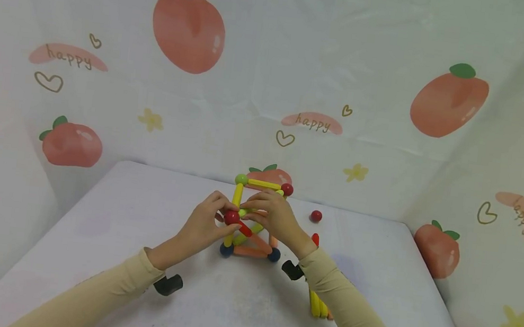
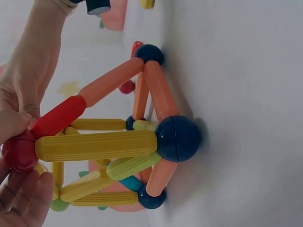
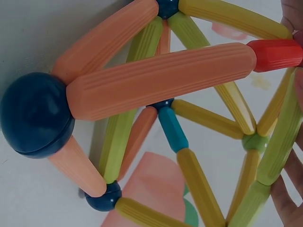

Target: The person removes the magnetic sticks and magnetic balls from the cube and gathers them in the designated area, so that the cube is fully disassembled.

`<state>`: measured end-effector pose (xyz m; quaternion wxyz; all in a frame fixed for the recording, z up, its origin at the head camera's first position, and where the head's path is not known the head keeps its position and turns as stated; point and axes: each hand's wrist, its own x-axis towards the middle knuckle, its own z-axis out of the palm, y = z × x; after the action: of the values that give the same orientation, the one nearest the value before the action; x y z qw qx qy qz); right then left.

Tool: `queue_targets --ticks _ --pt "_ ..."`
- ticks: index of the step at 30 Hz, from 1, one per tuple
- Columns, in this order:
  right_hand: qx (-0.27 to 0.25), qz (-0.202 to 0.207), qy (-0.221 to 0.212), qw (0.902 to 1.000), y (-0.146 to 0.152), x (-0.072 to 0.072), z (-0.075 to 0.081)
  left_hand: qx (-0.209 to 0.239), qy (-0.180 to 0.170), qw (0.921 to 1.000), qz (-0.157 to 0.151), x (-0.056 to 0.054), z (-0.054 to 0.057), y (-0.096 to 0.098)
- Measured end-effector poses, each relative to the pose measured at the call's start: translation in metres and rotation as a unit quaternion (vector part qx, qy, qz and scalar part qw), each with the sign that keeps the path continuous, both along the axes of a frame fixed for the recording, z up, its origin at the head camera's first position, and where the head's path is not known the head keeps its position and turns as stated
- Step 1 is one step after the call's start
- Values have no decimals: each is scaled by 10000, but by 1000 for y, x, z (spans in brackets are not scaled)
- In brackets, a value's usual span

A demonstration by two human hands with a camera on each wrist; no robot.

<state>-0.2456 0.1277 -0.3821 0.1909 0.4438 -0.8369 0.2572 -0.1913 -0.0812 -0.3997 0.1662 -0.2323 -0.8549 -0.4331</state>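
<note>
A framework of magnetic rods and balls stands on the table, with dark blue balls (image 2: pixel 177 138) at its base and orange rods (image 3: pixel 161 80) between them. My left hand (image 1: pixel 200 227) grips the red ball (image 1: pixel 232 217) at the near upper corner, thumb on one side and fingers on the other. From that ball a yellow rod (image 2: pixel 97 145) runs down to a blue ball, and a short red rod (image 2: pixel 60 116) meets a slanting orange one. Close beside it, my right hand (image 1: pixel 280 218) pinches a light green rod (image 3: pixel 281 137) along the top, its fingers partly hiding the rod.
Behind the hands, the frame's far top carries a green ball (image 1: pixel 241 179), a yellow rod (image 1: pixel 264 184) and another red ball (image 1: pixel 287 189). A loose red ball (image 1: pixel 316 216) lies to the right. Yellow rods (image 1: pixel 317 303) lie partly under the right forearm, with a red rod (image 1: pixel 315 238) beyond.
</note>
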Motion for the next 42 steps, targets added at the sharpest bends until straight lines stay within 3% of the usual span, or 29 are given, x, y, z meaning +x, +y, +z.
queue_targets --ticks 7,12,18,24,28,31,42 --pt "-125 45 -134 9998 1 -2 -3 22 87 10000 3 0 -3 1" --pt "-607 -23 -700 9957 4 -4 -3 27 101 9999 48 1 -3 2" --pt "-1265 -60 -1530 9801 5 -10 -2 -49 59 9999 83 0 -3 1" --pt "-1834 -326 -2436 9518 5 -11 -1 -89 77 9999 76 -1 -2 1" --pt "-2099 -462 -2788 9360 5 -11 0 -57 80 9999 80 -1 -1 2" --pt "-2285 -520 -2940 9266 7 -9 4 -50 54 9999 78 0 -1 2" --pt "-2575 -521 -3067 9148 39 5 18 -130 -110 9997 157 -1 -1 2"
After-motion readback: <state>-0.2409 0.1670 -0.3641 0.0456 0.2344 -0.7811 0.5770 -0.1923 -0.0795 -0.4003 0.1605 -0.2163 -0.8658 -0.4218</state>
